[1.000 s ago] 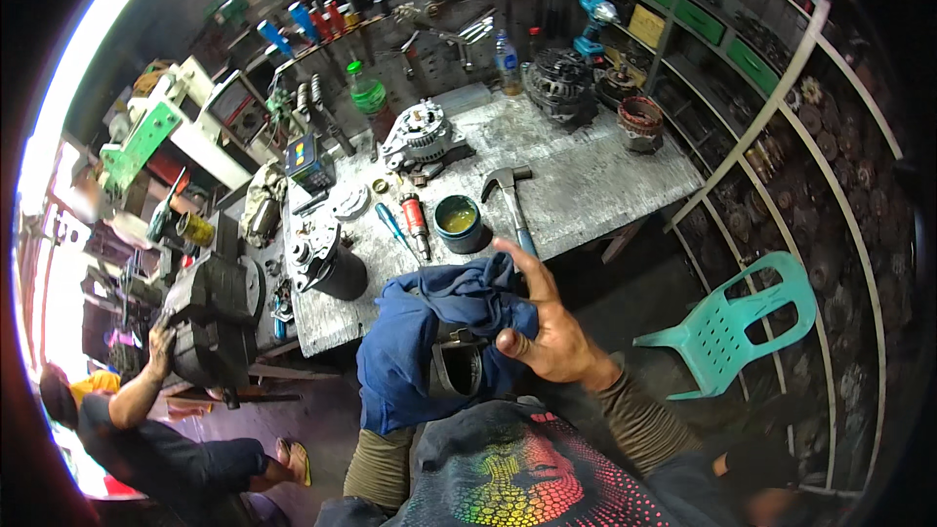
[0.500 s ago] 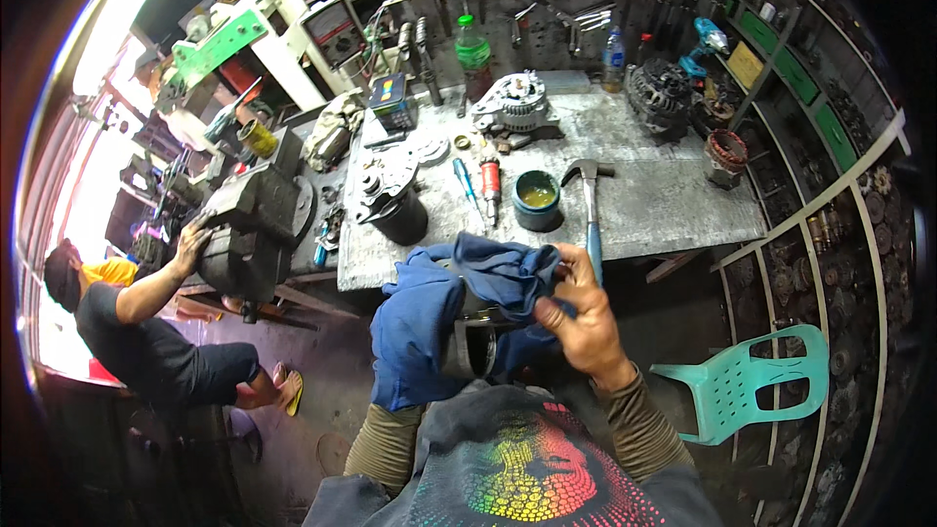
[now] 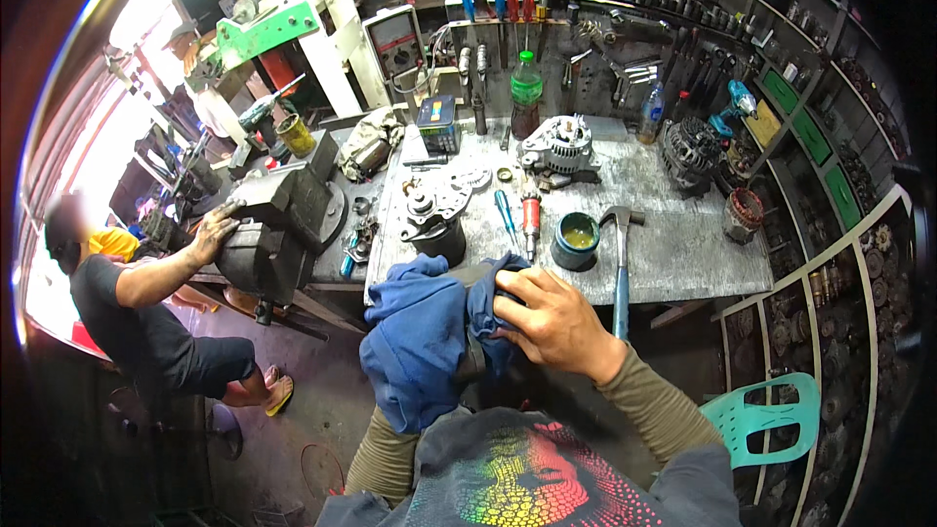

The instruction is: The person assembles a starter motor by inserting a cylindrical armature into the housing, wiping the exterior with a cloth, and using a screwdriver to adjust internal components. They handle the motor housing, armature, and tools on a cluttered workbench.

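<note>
A crumpled blue cloth (image 3: 415, 346) hangs before my chest, in front of the bench edge. My right hand (image 3: 561, 322) is closed on its right side, fingers bunching a fold. A grey metal part (image 3: 472, 356), mostly covered by the cloth, shows as a narrow strip; its kind I cannot make out. My left forearm (image 3: 384, 459) reaches up under the cloth, which hides that hand. Just beyond stand a dark cylindrical motor part with a pale metal end (image 3: 436, 203) and a blue-green pot (image 3: 576, 240) of yellowish stuff. A claw hammer (image 3: 621, 263) lies right of the pot.
On the metal bench (image 3: 673, 259) lie a red-handled tool (image 3: 530, 220), a blue screwdriver (image 3: 506, 215) and several alternators. A large vise (image 3: 268, 239) stands left, with another person (image 3: 146, 317) touching it. A green plastic chair (image 3: 771, 420) and parts shelves (image 3: 810, 303) are right.
My right hand has moved up and left, closing over a bunched fold of the cloth. The metal part is now more covered. My view has shifted, moving the bench rightward in the picture.
</note>
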A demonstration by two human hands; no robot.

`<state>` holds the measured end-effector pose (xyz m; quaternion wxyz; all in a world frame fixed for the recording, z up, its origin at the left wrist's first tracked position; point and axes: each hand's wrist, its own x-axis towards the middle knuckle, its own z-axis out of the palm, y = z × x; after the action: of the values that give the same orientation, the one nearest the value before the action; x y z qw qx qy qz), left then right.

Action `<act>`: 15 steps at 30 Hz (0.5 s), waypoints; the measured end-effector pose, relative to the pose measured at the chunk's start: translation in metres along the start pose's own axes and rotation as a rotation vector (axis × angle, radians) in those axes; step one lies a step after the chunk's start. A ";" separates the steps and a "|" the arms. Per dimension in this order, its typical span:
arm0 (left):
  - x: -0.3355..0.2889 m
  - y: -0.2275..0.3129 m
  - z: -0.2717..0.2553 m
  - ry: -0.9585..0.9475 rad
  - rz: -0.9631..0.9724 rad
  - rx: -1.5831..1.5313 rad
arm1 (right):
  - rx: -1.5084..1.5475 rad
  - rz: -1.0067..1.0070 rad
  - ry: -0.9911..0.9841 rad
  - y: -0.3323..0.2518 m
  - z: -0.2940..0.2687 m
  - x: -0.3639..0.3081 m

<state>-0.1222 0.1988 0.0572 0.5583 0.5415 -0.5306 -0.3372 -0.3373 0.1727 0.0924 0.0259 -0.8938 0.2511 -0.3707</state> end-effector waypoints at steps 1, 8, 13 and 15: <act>0.005 -0.009 -0.008 -0.069 0.186 0.109 | -0.046 0.006 -0.058 0.002 0.011 0.002; 0.058 -0.025 -0.057 -0.137 0.237 0.219 | 0.301 0.719 0.438 -0.005 0.101 0.085; 0.072 -0.030 -0.103 -0.170 0.255 0.024 | 0.225 0.414 0.519 -0.032 0.113 0.099; 0.078 -0.042 -0.118 -0.211 0.555 0.273 | -0.046 0.295 0.215 -0.041 0.129 0.108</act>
<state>0.0152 0.1463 0.0520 0.4929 0.4081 -0.7532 -0.1522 -0.1682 0.1396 0.0790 0.0324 -0.8027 0.3894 -0.4506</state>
